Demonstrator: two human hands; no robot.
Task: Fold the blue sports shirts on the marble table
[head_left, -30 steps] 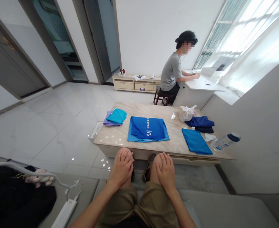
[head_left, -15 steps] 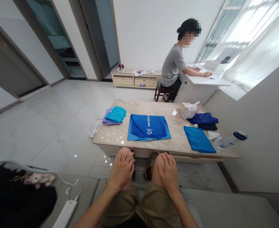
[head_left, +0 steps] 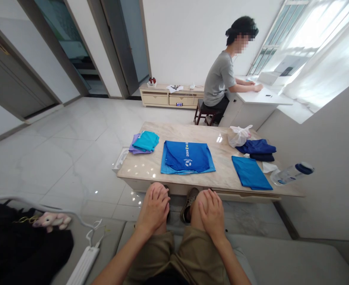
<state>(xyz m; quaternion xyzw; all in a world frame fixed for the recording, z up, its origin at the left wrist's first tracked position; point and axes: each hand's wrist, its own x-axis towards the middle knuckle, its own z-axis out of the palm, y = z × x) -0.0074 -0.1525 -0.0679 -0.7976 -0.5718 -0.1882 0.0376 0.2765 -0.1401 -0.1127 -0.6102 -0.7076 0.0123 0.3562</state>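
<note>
1. The left hand [head_left: 154,209] lies flat on the left knee.
2. The right hand [head_left: 212,215] lies flat on the right knee.
3. A folded blue shirt [head_left: 187,157] lies on the pale stone table [head_left: 222,180] in front.

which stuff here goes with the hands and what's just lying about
With the hands: left hand and right hand on the knees; blue shirt nearest.
Lying about: teal shirt, plastic bag, bottle, power strip.

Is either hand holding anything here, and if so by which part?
Nothing is held. The left hand and right hand lie flat on the knees, short of the table.
</note>
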